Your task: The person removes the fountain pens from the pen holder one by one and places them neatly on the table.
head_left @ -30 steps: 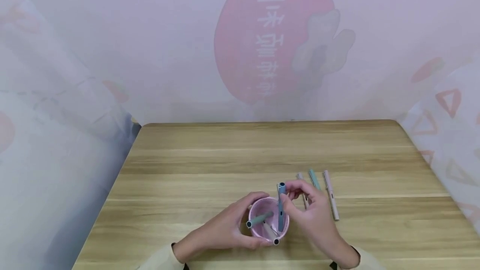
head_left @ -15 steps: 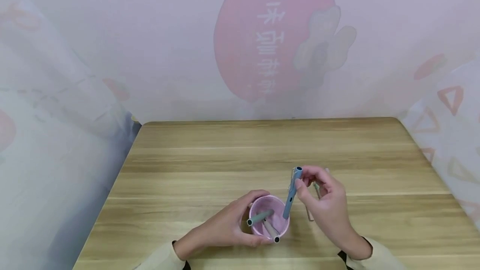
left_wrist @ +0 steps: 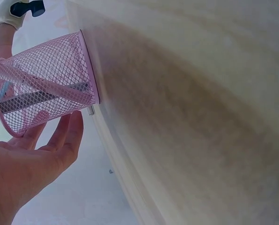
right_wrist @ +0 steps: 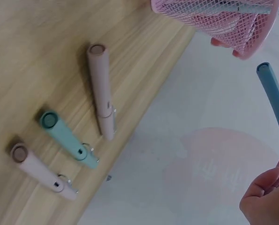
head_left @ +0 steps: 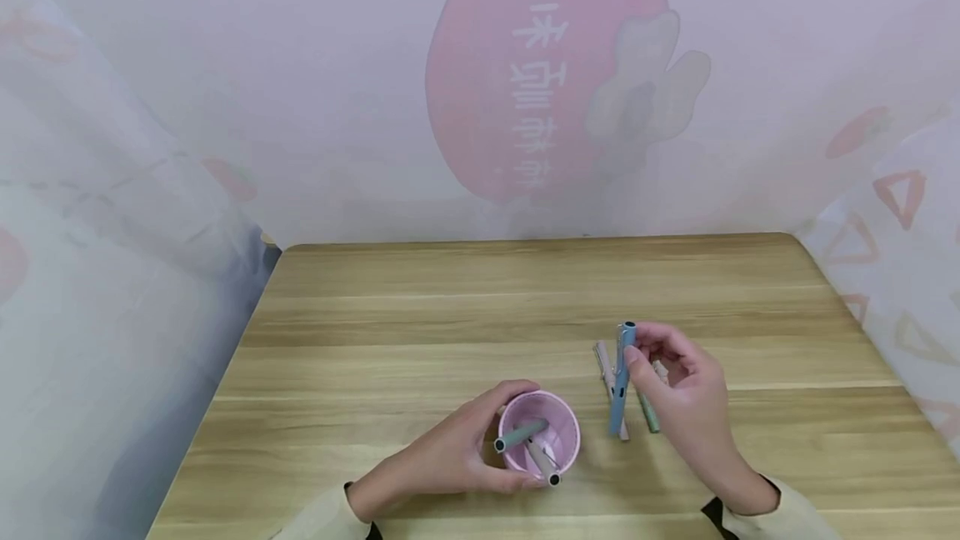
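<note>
Head view, nearest first: left hand (head_left: 450,461) wrapped around pink mesh cup (head_left: 538,433), fingers and thumb curled on its wall, two pens leaning inside. Just right of cup, right hand (head_left: 686,398) pinching blue pen (head_left: 620,382) between thumb and fingertips, held above wooden table (head_left: 480,315). Beneath and beyond that hand, three pens (right_wrist: 102,89) lying side by side, apart from cup.

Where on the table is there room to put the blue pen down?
The wooden table is bare along its far half and left of the pink mesh cup. It is crowded right of the cup, where three pens lie under the right hand holding the blue pen.
</note>
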